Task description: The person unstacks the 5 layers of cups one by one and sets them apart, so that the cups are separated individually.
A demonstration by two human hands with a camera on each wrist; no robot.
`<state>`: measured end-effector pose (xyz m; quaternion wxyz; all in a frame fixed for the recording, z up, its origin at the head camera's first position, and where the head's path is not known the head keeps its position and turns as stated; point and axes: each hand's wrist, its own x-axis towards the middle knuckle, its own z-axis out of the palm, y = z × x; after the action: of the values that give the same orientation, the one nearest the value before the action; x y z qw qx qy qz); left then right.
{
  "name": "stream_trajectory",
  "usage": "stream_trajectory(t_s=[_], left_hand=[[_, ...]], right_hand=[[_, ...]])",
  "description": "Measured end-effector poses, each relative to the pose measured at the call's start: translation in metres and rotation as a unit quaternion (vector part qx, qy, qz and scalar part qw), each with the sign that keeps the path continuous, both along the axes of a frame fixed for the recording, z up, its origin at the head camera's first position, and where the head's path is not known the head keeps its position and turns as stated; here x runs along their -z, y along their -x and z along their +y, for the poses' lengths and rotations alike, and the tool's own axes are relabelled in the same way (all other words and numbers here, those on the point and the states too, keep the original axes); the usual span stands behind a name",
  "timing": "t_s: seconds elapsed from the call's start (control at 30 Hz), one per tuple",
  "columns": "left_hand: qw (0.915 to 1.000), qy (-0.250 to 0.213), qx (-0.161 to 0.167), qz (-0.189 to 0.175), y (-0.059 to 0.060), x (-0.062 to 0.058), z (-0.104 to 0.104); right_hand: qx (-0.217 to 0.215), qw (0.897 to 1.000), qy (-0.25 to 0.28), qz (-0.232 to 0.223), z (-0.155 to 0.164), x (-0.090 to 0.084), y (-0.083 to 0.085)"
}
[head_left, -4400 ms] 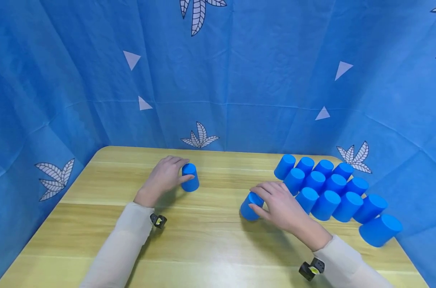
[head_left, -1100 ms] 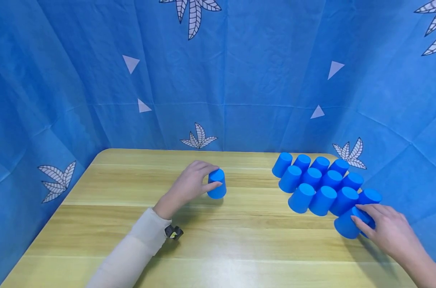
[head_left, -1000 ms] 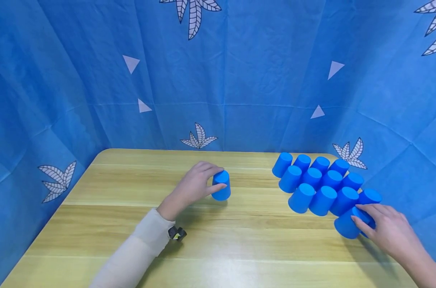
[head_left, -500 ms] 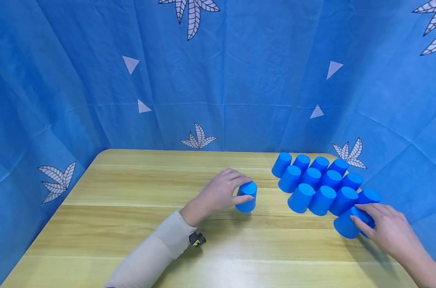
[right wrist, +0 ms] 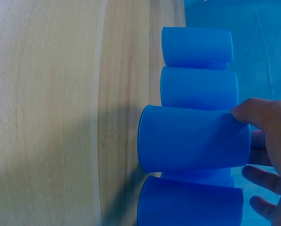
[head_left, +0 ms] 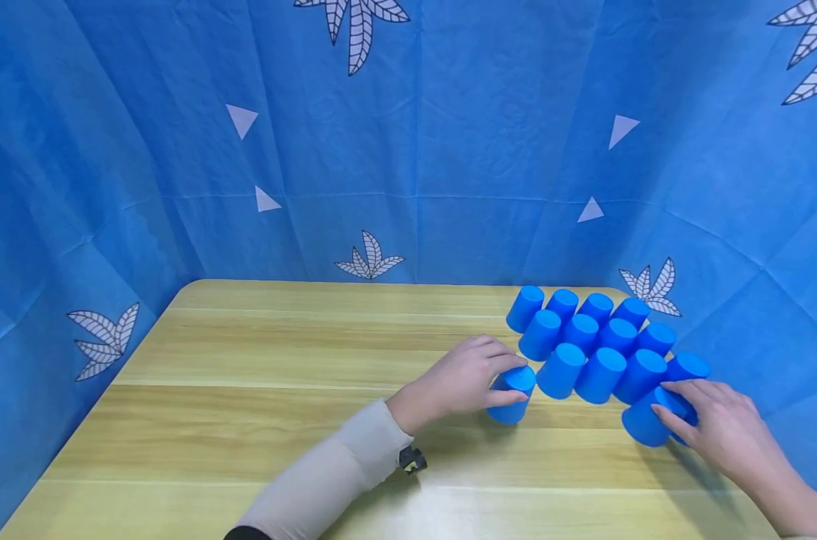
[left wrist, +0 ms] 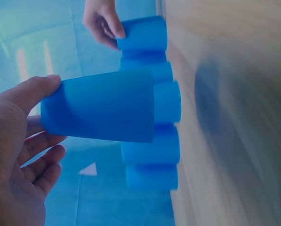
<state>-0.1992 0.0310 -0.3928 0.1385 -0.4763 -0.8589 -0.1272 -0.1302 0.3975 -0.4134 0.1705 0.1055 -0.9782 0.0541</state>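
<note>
- Blue cup (head_left: 512,393), upside down at centre right, gripped by our left hand (head_left: 464,375) beside the cluster (head_left: 600,337).
- Our right hand (head_left: 719,427) grasps the end cup (head_left: 644,421), lower right.
- Next, we judge: seat it flush.

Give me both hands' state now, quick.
Left hand: grips a blue cup.
Right hand: grips another blue cup.

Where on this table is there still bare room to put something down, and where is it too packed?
The table's left half is bare wood, from the backdrop to the near edge, up to the left hand. A bare strip runs along the near edge between both arms. The far right is crowded: upside-down cups stand packed together, with a cup under the left hand and another under the right hand.
</note>
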Motion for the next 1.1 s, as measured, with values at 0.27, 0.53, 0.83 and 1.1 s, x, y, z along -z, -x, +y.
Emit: stream_trajectory(t_s=[0.27, 0.53, 0.83, 1.1], left_hand=[[0.9993, 0.016, 0.029, 0.017, -0.005, 0.002, 0.036], [0.9976, 0.050, 0.032, 0.035, -0.012, 0.002, 0.074], [0.9905, 0.101, 0.035, 0.087, -0.015, 0.005, 0.120], [0.9869, 0.124, 0.030, 0.098, -0.013, 0.012, 0.148]], right_hand=[[-0.003, 1.000, 0.006, 0.003, -0.003, 0.001, 0.005], [-0.009, 1.000, 0.002, 0.020, -0.005, 0.000, 0.006], [-0.008, 1.000, -0.006, 0.019, 0.000, 0.001, 0.002], [-0.015, 1.000, 0.000, 0.009, 0.004, 0.004, -0.002]])
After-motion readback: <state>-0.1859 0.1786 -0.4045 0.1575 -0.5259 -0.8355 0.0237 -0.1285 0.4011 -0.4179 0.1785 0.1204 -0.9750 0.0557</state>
